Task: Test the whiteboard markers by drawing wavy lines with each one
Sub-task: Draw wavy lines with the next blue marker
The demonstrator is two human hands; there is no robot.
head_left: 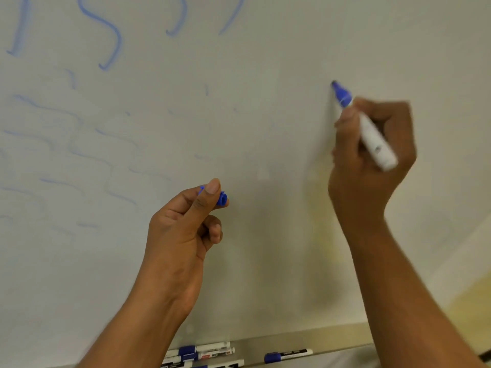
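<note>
Marker (368, 131) gripped in right hand (372, 166), uncapped tip meeting bare whiteboard (265, 115) right of wavy lines (79, 155); left hand (183, 235) pinching blue cap (221, 199); likely starting this marker's test, next needing steady sideways wavy stroke.

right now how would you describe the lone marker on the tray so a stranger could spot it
Start at the metal tray along the bottom edge of the whiteboard. Below the right hand, one capped blue marker lies flat. Unlike the cluster of markers bunched under the left hand, it lies alone, apart to their right.
</note>
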